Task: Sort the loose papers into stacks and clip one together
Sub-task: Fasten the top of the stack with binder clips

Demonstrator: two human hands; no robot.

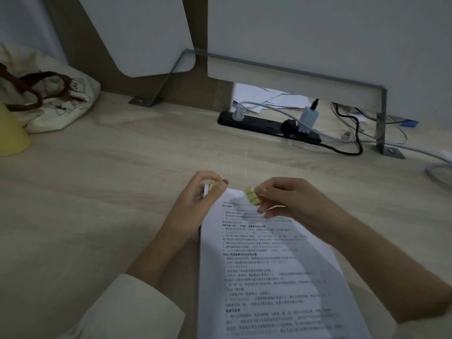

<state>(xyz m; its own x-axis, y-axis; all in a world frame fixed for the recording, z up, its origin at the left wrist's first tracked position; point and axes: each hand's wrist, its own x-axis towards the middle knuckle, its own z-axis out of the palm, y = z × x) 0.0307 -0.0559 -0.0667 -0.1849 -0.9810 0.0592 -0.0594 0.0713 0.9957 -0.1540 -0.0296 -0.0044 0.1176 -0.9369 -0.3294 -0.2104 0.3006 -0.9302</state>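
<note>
A stack of printed white papers [269, 277] lies on the wooden desk, running from the bottom edge up to the middle. My left hand [198, 204] grips the stack's top left corner, where a bit of yellow shows between the fingers. My right hand [288, 201] pinches a small yellow binder clip [252, 195] at the stack's top edge. Whether the clip's jaws bite the paper is unclear.
A black power strip [259, 126] with plugs and cables lies at the back of the wooden desk [97, 192]. A cloth tote bag [56, 101] and a yellow object [12, 135] sit at the far left. More loose papers [264, 96] show behind the white panel.
</note>
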